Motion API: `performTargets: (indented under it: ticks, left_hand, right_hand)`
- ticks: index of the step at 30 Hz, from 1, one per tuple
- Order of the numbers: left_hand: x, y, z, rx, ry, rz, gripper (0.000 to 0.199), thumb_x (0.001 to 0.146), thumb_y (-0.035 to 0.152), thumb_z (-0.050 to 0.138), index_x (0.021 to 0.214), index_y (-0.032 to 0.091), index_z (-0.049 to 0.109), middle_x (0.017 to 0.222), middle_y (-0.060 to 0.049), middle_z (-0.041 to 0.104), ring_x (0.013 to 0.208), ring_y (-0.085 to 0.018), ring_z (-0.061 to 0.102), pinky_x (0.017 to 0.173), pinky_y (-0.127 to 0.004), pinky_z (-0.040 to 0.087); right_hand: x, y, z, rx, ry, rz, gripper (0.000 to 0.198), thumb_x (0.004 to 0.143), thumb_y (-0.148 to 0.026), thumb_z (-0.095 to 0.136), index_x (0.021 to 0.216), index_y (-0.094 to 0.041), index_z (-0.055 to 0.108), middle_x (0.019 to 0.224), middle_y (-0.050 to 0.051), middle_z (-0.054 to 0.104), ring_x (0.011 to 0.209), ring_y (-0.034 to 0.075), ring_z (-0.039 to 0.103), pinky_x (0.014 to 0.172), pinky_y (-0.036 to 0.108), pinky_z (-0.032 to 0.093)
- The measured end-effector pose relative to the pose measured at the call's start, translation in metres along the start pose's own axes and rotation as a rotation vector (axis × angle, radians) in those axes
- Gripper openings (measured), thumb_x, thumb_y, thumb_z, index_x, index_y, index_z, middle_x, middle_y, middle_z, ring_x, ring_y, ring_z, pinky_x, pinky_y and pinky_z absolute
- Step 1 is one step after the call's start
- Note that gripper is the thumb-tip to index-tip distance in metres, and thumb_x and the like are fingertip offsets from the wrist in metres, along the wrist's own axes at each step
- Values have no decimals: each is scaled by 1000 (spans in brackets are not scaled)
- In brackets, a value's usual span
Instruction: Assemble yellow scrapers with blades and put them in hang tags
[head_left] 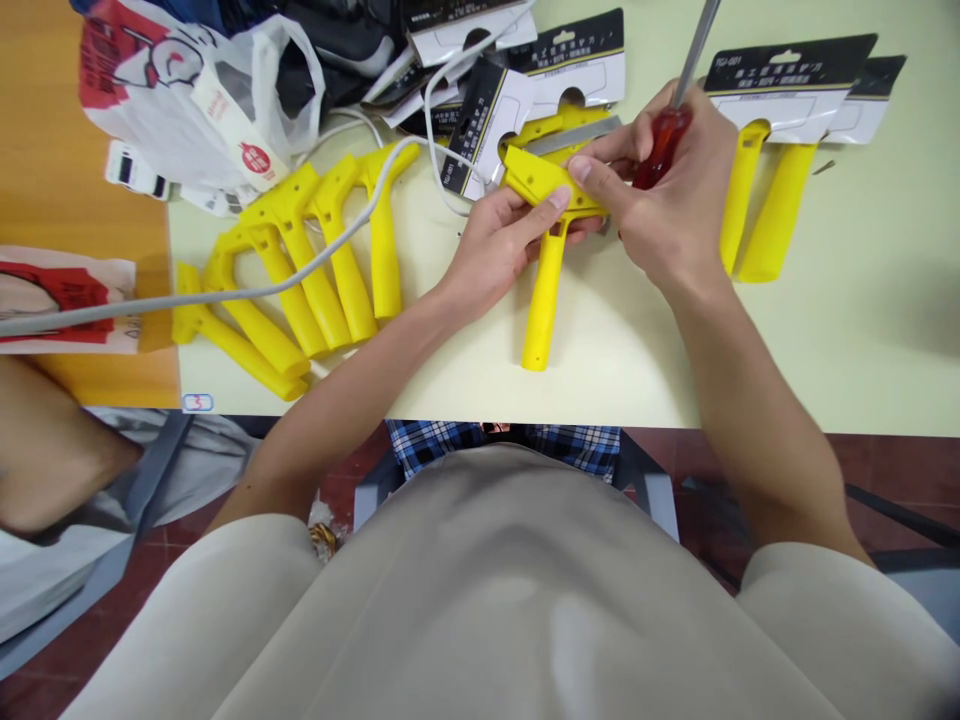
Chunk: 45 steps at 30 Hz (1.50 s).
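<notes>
"Where's the yellow scraper (550, 260)?"

"Right of the yellow handles (349, 285), pinched in the left hand (499, 240). The right hand (686, 210) curls round a red-handled screwdriver (664, 150), pointed away, likely freeing its thumb to steady."

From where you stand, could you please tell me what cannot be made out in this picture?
Tip of the screwdriver: head view, cut off by the top edge.
Part of the left hand: head view, behind the held scraper.
Top of the rightmost scraper: head view, under cards.
Small print on the cards: head view, too small to read.
</notes>
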<state>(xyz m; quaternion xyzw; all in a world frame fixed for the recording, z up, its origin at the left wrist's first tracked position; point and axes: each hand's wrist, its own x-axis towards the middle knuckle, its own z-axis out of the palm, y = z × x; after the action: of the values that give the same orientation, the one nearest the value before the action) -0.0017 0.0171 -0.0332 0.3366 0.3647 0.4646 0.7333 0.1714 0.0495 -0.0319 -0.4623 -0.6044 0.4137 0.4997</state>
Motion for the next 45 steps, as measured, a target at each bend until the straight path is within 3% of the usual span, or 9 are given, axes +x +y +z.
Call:
performTargets:
  ticks: [5,12,15,19,24,28,33,38,45]
  left_hand:
    - [1,-1,-2,29,12,5,18,113,14,65,104,19,79,108,-3,83,135,-27,78,118,-38,65]
    - [-1,3,1,-1,106,-58,8,110,20,71,107,20,79,118,-3,84,146,-31,71,120,-41,65]
    - [-3,6,0,-14,111,-48,9,111,24,70,112,20,79,122,-4,83,148,-32,69,120,-39,63]
    - [-9,15,2,11,116,-14,24,115,28,67,136,25,76,124,-3,82,153,-33,65,120,-40,63]
    - [-15,24,4,16,106,-3,38,117,27,61,154,35,67,134,2,82,165,-34,51,132,-46,55]
    - [-14,23,-1,-48,-23,58,33,119,23,55,145,32,72,137,0,80,164,-34,52,132,-48,55]
    - [-10,21,-3,-86,19,53,33,119,21,53,146,25,70,135,-2,78,159,-35,57,121,-43,64]
    - [-9,24,0,-199,69,-5,43,118,14,52,159,25,64,135,-3,80,159,-35,56,124,-43,63]
    - [-10,25,1,-259,40,-3,46,117,14,58,157,32,69,135,1,83,170,-33,41,136,-49,53]
  right_hand:
    - [-1,-3,1,-29,-9,-85,52,90,-44,83,87,-16,40,96,1,72,97,18,76,84,37,58]
    - [-2,0,2,-24,-11,-63,57,87,-48,85,88,-16,38,104,0,74,86,14,70,76,34,52]
    - [0,-4,0,-15,110,-74,58,91,-48,83,85,-15,36,99,1,71,94,13,72,82,31,54]
    - [11,-10,-3,111,339,-137,58,100,-52,74,87,-17,29,87,4,58,85,11,68,67,26,45]
    - [28,-4,-9,97,565,-125,72,103,-81,57,95,-19,21,88,3,53,64,5,44,58,24,30]
    - [33,7,-15,81,587,-149,57,110,-67,48,97,-18,20,88,2,46,61,4,32,56,25,26]
    - [34,12,-17,199,564,-133,35,112,-34,48,95,-18,21,85,-1,43,57,1,31,52,22,28]
    - [32,11,-17,194,546,-73,34,113,-30,45,95,-18,20,82,-2,41,56,1,36,51,20,27]
    - [26,10,-22,30,448,-83,36,107,-43,43,97,-18,20,92,3,49,63,7,40,59,26,29]
